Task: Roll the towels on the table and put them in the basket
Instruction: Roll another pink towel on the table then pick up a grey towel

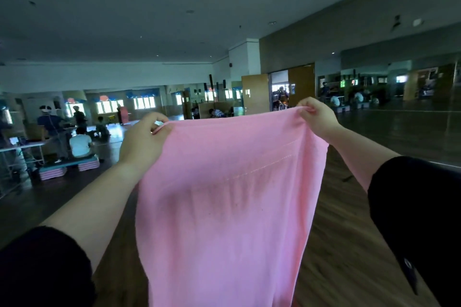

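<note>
- At 9 o'clock from the middle of the view, the left grip (142, 139) has thumb and curled fingers pinched on one top corner of the pink towel (224, 207). Only a small fold of cloth is caught there.
- At 3 o'clock the right grip (318, 118) pinches the other top corner the same way, fingers bunched over the hem. The top edge runs between the two with a slight sag.
- Both holds sit on the very edge of the cloth. A shake or a sideways tug could, I judge, pull a corner free and leave the towel swinging from one hand.
- From that edge the towel hangs toward 6 o'clock, in the air, touching nothing that shows. Its lower end runs out of the bottom of the view, so I cannot tell whether it clears the ground.
- Lower down the sides curl inward and the cloth looks narrower than at the top. Laid down like that it would likely crease, and the roll would come out uneven or cone-shaped.
- Wooden floor (349, 244) shows at 4 to 5 o'clock beside the cloth. A dropped towel would probably land there and need picking up.
- Neither table nor basket is in view, and the raised towel covers the lower middle. Lowering it unseen risks missing the table edge.
- People (79, 144) at 9 o'clock are well apart and look like no hazard.
</note>
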The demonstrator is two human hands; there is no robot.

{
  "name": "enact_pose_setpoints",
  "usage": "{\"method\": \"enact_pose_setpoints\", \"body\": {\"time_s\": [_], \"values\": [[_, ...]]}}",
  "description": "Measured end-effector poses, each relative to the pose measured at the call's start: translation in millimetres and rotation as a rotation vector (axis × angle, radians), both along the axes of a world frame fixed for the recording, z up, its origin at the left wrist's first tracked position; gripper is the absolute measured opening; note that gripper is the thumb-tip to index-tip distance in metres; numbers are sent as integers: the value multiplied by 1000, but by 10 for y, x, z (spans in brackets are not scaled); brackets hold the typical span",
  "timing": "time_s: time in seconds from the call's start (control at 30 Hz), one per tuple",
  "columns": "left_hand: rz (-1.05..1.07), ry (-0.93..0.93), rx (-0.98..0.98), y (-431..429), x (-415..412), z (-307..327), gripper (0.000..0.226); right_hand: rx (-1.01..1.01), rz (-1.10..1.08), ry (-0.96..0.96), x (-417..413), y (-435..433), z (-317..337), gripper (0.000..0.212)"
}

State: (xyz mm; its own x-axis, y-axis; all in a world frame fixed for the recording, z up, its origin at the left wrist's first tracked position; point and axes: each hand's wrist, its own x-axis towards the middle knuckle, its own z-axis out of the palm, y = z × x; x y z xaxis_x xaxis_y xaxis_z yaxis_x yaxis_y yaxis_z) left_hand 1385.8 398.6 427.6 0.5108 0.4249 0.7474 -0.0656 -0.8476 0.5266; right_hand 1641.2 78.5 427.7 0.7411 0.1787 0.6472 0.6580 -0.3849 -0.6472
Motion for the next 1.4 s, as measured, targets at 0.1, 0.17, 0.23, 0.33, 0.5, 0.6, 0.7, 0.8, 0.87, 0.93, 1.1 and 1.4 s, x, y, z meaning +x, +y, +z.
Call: {"method": "enact_pose_setpoints", "body": {"time_s": [0.1,0.17,0.23,0.33,0.5,0.6,0.7,0.8,0.87,0.93,1.1,1.4], "values": [[-37,41,14,-427,75,-15,8,21,-53,14,50,-418,-12,17],[-47,53,45,-703,78,-13,8,34,-84,21,48,-709,-29,14],[-78,57,54,-971,64,-13,7,39,-113,14,33,-1005,-51,11],[-150,43,60,-1408,-1,-22,5,38,-184,25,-107,-1469,-86,15],[-227,36,90,-2174,-199,-48,4,114,-256,58,-450,-2308,-162,17],[-289,35,107,-2676,-400,-78,8,141,-290,79,-707,-2843,-217,20],[-343,43,92,-3177,-668,-181,10,183,-307,88,-1054,-3319,-329,19],[-337,43,100,-3616,-974,-329,9,181,-327,125,-1414,-3735,-495,20],[-326,44,113,-3886,-1197,-420,6,179,-347,148,-1635,-4003,-622,19],[-305,63,126,-4170,-1431,-492,5,200,-330,156,-1817,-4263,-728,20],[-286,155,124,-4891,-1912,-592,7,246,-335,201,-2234,-4945,-848,18],[-271,116,96,-6261,-2639,-546,5,239,-284,227,-2881,-6266,-886,16]]}}
